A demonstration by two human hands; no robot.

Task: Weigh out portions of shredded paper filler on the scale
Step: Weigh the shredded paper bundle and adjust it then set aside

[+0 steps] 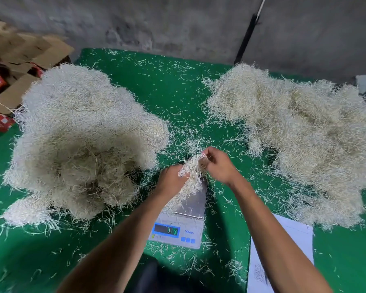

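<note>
Two bare hands work a portion of shredded paper (190, 178) over the scale (179, 226), which sits near the front edge of the green table (173, 92). The left hand (170, 181) cups the clump from its left side, fingers curled into the strands; the right hand (217, 164) pinches a small tuft at the clump's top, fingers drawn close together. The lower part of the portion lies on the steel pan, whose right part shows bare. The display is lit but unreadable.

The filler appears very light, soft and springy; strands tangle yet shed freely, so a loose cupped grasp from below or the sides should hold a portion, with fingertip pinches for small corrections.

A large pile (80, 140) fills the table's left side and a second pile (302, 132) its right side, with stray strands scattered between. A white sheet (292, 235) lies at the front right corner. Behind stand a grey concrete wall (156, 24) and, at left, cardboard boxes (23, 58).
</note>
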